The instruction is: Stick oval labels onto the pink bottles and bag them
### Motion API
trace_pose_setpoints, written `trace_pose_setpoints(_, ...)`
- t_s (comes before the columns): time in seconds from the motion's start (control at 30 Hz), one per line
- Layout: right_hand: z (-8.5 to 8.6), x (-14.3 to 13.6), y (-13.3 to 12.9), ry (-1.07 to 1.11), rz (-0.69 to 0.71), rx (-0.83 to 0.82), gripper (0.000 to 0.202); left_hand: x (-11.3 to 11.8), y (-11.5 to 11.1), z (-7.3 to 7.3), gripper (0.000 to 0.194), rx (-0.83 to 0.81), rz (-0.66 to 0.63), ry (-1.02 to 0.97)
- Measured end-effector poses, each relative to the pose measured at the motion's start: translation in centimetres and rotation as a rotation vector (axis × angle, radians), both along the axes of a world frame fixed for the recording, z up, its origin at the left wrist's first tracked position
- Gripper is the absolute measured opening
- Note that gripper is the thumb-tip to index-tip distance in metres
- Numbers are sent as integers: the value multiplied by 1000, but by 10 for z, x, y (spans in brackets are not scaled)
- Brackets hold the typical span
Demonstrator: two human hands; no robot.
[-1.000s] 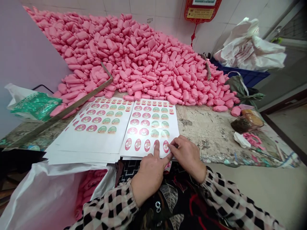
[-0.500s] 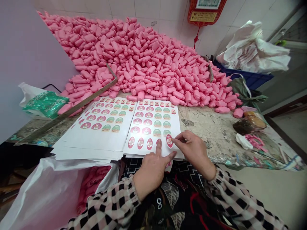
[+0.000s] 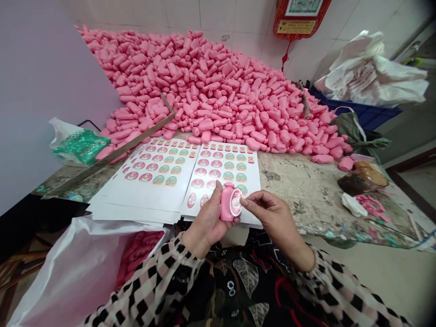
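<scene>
A small pink bottle [image 3: 226,206] stands upright in my left hand [image 3: 208,222], which is closed around it with the thumb along its left side. My right hand [image 3: 277,222] pinches the right edge of an oval pink sticker [image 3: 235,202] with a white rim. The sticker lies over the bottle's front; I cannot tell whether it is stuck down all over. Below both hands is a white sticker sheet [image 3: 254,175] with rows of pink and green labels, its lower part partly hidden by them. A second stack of sticker sheets [image 3: 136,200] lies to its left.
A large heap of pink bottles [image 3: 211,91] fills the table's back. A wooden strip [image 3: 136,136] edges the heap at left, near a green-and-white plastic bag [image 3: 80,143]. An open white sack [image 3: 78,254] with pink items sits below left. A brown tape roll [image 3: 363,177] lies at right.
My right hand has lifted the oval sticker off the sheet. My left hand has left the sheet and now holds a pink bottle up against it. The view has shifted slightly.
</scene>
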State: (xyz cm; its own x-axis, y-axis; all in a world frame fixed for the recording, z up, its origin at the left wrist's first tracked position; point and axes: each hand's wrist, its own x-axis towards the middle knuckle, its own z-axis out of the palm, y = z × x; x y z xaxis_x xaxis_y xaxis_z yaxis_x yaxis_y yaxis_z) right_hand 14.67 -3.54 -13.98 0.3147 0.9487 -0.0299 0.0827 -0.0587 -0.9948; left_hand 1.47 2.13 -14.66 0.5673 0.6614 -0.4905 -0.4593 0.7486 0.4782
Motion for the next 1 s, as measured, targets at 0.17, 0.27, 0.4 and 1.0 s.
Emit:
trace_pose_setpoints(0.17, -5, -2, 2, -48, 22, -14, 23, 3, -2, -1, 43, 59, -14, -1)
trace_pose_setpoints(0.27, -7, -2, 2, -56, 30, -25, 23, 3, -3, -3, 43, 69, -17, 24)
trace_pose_setpoints(0.4, -12, -3, 3, -59, 66, -22, 22, 4, -2, -4, 42, 88, -15, 15)
trace_pose_setpoints(1.0, -6, 7, 4, -547, 51, 73, 26, -27, -7, 6, 46, 413, -396, 232)
